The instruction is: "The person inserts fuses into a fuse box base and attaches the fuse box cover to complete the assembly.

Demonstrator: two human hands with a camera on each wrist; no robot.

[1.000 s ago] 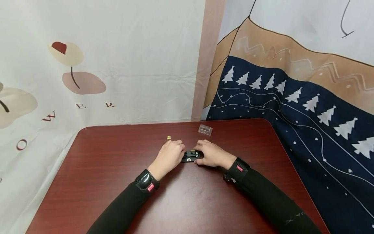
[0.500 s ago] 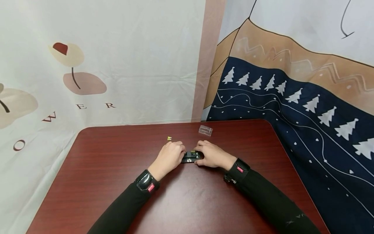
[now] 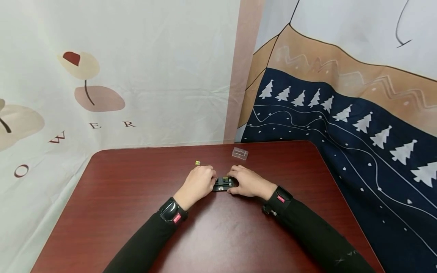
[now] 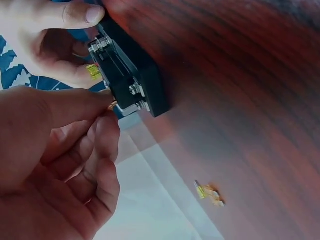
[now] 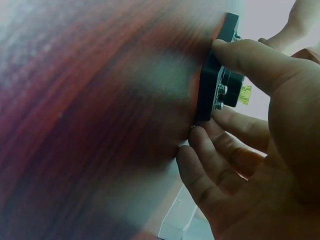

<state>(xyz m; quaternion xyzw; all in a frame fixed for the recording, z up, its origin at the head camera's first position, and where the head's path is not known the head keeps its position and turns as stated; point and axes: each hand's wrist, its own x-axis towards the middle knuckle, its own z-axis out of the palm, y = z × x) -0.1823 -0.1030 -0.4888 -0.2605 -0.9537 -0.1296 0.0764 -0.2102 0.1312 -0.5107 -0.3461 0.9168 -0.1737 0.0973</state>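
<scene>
A black fuse holder (image 3: 224,183) with metal screw terminals lies on the table between the two hands. One yellow blade fuse (image 4: 93,71) stands in it. My right hand (image 3: 247,181) grips the holder's right end, its thumb on the near edge and fingers at the far side, as the right wrist view shows. My left hand (image 3: 198,181) is at the other end. In the left wrist view its thumb and forefinger pinch a small blade fuse (image 4: 113,105), mostly hidden, with a copper-coloured bit showing against the holder.
Loose yellow blade fuses (image 4: 210,194) lie on the brown table (image 3: 136,182) beyond the left hand. A small clear plastic box (image 3: 240,153) sits near the table's far edge. Printed curtains (image 3: 170,76) hang behind the table.
</scene>
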